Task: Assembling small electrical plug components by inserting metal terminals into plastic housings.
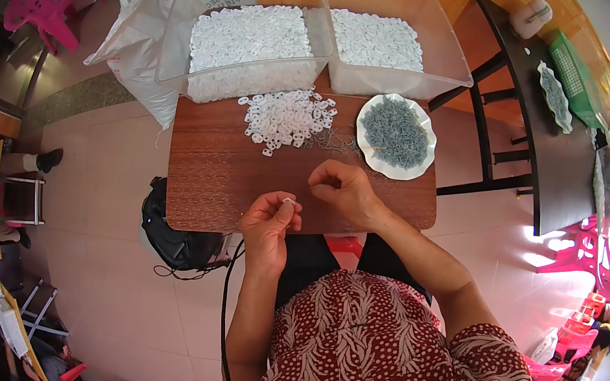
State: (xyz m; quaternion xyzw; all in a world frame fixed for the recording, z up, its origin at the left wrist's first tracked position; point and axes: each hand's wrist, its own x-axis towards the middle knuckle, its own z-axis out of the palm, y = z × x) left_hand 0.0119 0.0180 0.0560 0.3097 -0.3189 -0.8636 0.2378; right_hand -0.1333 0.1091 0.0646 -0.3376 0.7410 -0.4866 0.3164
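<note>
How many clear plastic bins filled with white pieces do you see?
2: the left bin and the right bin, side by side along the far edge of the brown table.

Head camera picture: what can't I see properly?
Head view:
Small white piece in the left hand: partly hidden by fingers.
Right hand: curled fingers hide whether it holds anything.
Thin grey pieces on the white scalloped plate: too small for exact shapes.
Black bag: partly covered by the brown wooden tabletop.

Workshop, apparently: bins (448,61) of white parts (249,34) line the far edge of the table (222,171); a dish (401,173) of grey pieces (397,132) occupies its far right corner.
</note>
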